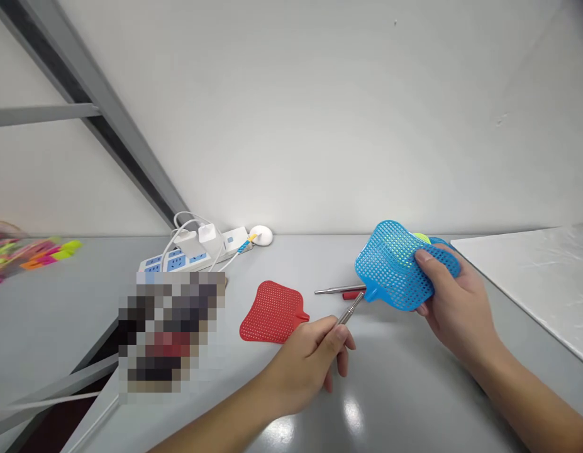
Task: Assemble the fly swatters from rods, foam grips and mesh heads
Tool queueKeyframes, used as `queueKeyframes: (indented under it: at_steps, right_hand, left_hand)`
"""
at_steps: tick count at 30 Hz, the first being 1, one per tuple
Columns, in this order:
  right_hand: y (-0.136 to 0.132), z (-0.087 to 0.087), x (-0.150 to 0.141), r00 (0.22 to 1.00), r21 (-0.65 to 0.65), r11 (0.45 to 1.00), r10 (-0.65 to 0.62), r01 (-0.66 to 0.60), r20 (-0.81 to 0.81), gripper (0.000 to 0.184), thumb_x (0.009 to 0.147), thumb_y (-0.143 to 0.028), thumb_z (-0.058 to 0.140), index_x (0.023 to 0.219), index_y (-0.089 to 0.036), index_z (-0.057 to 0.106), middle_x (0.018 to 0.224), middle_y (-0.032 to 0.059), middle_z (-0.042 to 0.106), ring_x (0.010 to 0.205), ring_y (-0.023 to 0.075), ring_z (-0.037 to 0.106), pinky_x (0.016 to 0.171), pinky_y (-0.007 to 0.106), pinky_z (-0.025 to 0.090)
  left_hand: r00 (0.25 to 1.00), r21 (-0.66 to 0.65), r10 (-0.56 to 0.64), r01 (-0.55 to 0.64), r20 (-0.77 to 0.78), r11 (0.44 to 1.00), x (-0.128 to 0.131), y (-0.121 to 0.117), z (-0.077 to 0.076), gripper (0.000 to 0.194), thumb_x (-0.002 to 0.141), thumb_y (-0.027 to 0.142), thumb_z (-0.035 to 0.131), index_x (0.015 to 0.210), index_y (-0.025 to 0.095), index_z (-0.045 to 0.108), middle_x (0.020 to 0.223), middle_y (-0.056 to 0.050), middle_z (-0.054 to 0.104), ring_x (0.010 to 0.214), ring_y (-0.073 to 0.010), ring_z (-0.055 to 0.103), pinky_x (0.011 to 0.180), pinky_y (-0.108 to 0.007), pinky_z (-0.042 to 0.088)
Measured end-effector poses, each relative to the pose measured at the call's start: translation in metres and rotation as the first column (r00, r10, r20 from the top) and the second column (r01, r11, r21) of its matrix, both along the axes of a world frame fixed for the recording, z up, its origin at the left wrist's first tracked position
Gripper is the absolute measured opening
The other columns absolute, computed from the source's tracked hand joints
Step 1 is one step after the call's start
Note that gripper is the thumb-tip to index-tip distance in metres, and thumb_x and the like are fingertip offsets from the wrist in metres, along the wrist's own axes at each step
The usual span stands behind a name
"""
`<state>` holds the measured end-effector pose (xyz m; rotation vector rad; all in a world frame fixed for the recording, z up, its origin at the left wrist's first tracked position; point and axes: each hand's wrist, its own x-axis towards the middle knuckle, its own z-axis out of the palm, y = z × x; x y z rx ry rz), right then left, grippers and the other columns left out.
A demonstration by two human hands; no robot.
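My right hand (449, 302) grips the blue mesh head of a fly swatter (390, 264), held just above the grey table (404, 390). A bit of yellow-green shows behind the blue head. My left hand (314, 358) pinches the thin metal rod (350, 309) that runs into the base of the blue head. A red fly swatter head (272, 313) lies flat on the table just left of my left hand. Another metal rod with a red end (341, 290) lies on the table behind the blue head.
A white power strip (187, 251) with plugged-in chargers and cables sits by the wall, a small white round thing (261, 235) beside it. Bright coloured items (31, 251) lie far left. A white board (536, 277) lies at the right. A blurred patch covers the left centre.
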<state>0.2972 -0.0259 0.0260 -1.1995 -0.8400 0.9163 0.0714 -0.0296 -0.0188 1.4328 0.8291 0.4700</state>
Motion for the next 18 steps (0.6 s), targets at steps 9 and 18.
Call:
queueKeyframes:
  at_steps: [9,18]
  right_hand:
    - [0.0044,0.0001,0.0032,0.997,0.057,0.997,0.055,-0.058,0.048,0.022,0.087,-0.044,0.065,0.09,-0.026,0.054,0.056,-0.0081,0.046,0.036,0.009,0.04,0.032,0.022,0.034]
    - [0.005,-0.0028,0.0008,0.995,0.051,0.995,0.088,-0.091,0.052,0.022,0.088,-0.045,0.063,0.086,-0.025,0.052,0.053,-0.0091,0.045,0.035,0.0093,0.04,0.034,0.023,0.036]
  left_hand:
    - [0.999,-0.031,-0.036,0.035,-0.03,0.999,-0.0023,0.001,0.0038,0.047,0.099,0.056,0.035,0.093,0.017,0.061,0.072,0.001,0.059,0.055,-0.0102,0.053,0.053,-0.023,0.042]
    - [0.996,-0.154,-0.065,0.075,0.069,0.985,-0.0045,0.0033,0.0088,0.046,0.098,0.056,0.038,0.092,0.016,0.061,0.069,0.0,0.058,0.06,-0.0114,0.055,0.056,-0.022,0.042]
